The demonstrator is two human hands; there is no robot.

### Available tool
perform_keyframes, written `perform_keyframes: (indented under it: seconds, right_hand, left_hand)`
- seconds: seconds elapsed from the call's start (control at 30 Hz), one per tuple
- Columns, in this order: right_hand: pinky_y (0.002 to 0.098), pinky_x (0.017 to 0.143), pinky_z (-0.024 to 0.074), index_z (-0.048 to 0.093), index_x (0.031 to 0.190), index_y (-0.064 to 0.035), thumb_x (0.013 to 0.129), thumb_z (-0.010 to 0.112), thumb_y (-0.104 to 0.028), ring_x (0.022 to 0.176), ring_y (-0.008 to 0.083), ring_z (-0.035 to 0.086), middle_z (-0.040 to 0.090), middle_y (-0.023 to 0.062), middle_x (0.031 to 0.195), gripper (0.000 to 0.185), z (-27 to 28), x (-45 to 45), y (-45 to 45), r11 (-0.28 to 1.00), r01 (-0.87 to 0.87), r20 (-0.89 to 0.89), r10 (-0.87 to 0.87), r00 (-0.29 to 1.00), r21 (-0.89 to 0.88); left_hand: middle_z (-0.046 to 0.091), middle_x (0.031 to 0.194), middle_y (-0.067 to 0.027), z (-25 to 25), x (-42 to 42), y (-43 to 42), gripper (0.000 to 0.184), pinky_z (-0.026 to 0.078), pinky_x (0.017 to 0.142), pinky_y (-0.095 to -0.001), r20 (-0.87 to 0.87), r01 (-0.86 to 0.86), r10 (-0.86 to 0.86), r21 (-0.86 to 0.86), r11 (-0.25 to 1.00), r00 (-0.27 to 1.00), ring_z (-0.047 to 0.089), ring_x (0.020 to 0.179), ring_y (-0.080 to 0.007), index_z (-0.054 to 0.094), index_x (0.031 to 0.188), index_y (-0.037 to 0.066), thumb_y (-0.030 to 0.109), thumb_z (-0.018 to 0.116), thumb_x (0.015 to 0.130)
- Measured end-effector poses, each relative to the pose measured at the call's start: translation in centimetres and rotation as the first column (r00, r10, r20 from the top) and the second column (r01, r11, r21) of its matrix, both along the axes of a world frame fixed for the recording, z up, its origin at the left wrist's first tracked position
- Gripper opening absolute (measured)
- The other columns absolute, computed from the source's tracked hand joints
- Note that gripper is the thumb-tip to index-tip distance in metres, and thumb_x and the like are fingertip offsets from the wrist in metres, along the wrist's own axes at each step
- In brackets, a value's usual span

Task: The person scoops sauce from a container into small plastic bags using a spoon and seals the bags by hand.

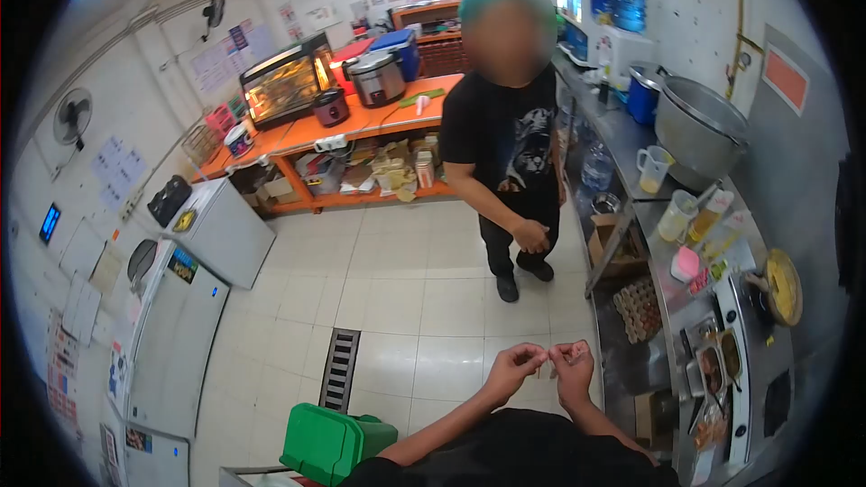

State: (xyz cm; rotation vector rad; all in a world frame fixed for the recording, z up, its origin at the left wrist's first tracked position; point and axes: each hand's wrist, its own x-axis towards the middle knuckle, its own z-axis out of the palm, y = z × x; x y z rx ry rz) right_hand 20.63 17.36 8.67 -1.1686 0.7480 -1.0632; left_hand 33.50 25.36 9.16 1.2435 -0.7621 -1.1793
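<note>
Bin (320, 442) left of left hand (517, 370), person (505, 135) ahead, counter (621, 133) right

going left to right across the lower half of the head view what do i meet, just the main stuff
White fridge, green bin, left hand, right hand, egg tray, pink item on the counter.
</note>
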Motion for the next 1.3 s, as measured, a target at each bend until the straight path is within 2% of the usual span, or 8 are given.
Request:
perform_keyframes:
  seconds: [0.37,0.57,0.63,0.7,0.77,0.87,1.13,1.3]
  right_hand:
    - [0.0259,0.057,0.0482,0.038,0.089,-0.0081,0.095,0.065,-0.003,0.064,0.0103,0.056,0.055,0.0055,0.080,0.028,-1.0,-3.3,-0.6,0.959,0.281,0.038,-0.280,0.959,-0.029]
    - [0.0286,0.068,0.0523,0.043,0.092,-0.0065,0.098,0.061,-0.005,0.077,0.0146,0.061,0.059,0.0085,0.088,0.019,-2.3,-4.5,-1.0,0.967,0.249,0.085,-0.244,0.966,-0.052]
    - [0.0318,0.079,0.0516,0.044,0.096,-0.0059,0.100,0.058,-0.007,0.088,0.0183,0.062,0.060,0.0087,0.092,0.015,-3.3,-5.5,-2.2,0.835,0.403,-0.041,-0.449,0.892,-0.374]
    - [0.0330,0.086,0.0490,0.050,0.099,-0.0037,0.099,0.059,-0.005,0.092,0.0197,0.061,0.061,0.0091,0.095,0.009,-1.4,-6.9,-2.2,0.867,0.420,0.005,-0.435,0.901,-0.268]
    - [0.0325,0.084,0.0498,0.060,0.101,-0.0008,0.092,0.065,-0.002,0.090,0.0220,0.062,0.062,0.0120,0.096,0.010,1.4,-8.4,-2.0,0.898,0.189,-0.356,-0.341,0.870,-0.397]
    - [0.0342,0.081,0.0518,0.069,0.104,-0.0013,0.083,0.073,-0.005,0.088,0.0271,0.065,0.064,0.0143,0.095,0.021,5.6,-7.4,-0.2,0.839,-0.170,-0.491,-0.128,0.862,-0.517]
    - [0.0387,0.074,0.0545,0.072,0.103,-0.0037,0.080,0.077,-0.015,0.085,0.0334,0.068,0.068,0.0150,0.094,0.026,5.5,-6.3,1.1,0.787,-0.392,-0.654,-0.020,0.756,-0.476]
    - [0.0406,0.073,0.0538,0.073,0.099,-0.0017,0.085,0.070,-0.013,0.082,0.0345,0.068,0.069,0.0160,0.090,0.019,4.6,-6.5,0.0,0.767,-0.461,-0.604,0.121,0.788,-0.447]
  left_hand:
    - [0.066,0.105,-0.0038,-1.6,-1.9,-0.2,0.021,0.050,0.092,-0.0288,-0.576,0.272,-0.151,0.130,0.954,0.804,0.064,0.099,-0.0140,0.063,0.113,0.005,0.021,0.063,0.100]
    - [0.067,0.110,-0.0071,-1.4,-2.2,0.0,0.023,0.051,0.096,-0.0309,-0.507,0.239,-0.129,0.159,0.958,0.852,0.065,0.107,-0.0171,0.063,0.111,0.003,0.023,0.064,0.099]
    - [0.068,0.110,-0.0073,-1.2,-2.4,-0.2,0.023,0.052,0.095,-0.0325,-0.468,0.134,-0.042,0.166,0.977,0.883,0.066,0.107,-0.0180,0.064,0.111,0.003,0.023,0.065,0.099]
    - [0.068,0.109,-0.0075,-0.7,-2.3,-0.2,0.023,0.053,0.094,-0.0341,-0.434,0.034,0.043,0.167,0.985,0.900,0.066,0.106,-0.0189,0.065,0.111,0.003,0.022,0.065,0.098]
    - [0.069,0.107,-0.0087,-0.1,-2.3,-0.3,0.023,0.054,0.092,-0.0347,-0.338,-0.057,0.102,0.140,0.988,0.936,0.067,0.105,-0.0202,0.066,0.110,0.002,0.022,0.066,0.098]
    - [0.070,0.104,-0.0092,0.4,-2.7,-0.2,0.023,0.055,0.090,-0.0336,-0.253,-0.041,0.066,0.100,0.994,0.965,0.067,0.102,-0.0193,0.067,0.108,0.000,0.020,0.067,0.097]
    - [0.071,0.099,-0.0072,-0.6,-2.9,0.0,0.019,0.055,0.086,-0.0319,-0.182,0.032,-0.030,0.005,0.999,0.983,0.066,0.094,-0.0154,0.069,0.102,-0.001,0.016,0.072,0.094]
    - [0.073,0.092,-0.0060,-0.8,-2.1,0.2,0.017,0.052,0.086,-0.0274,0.097,0.058,-0.056,-0.009,0.998,0.994,0.066,0.091,-0.0120,0.075,0.093,0.000,0.016,0.074,0.091]
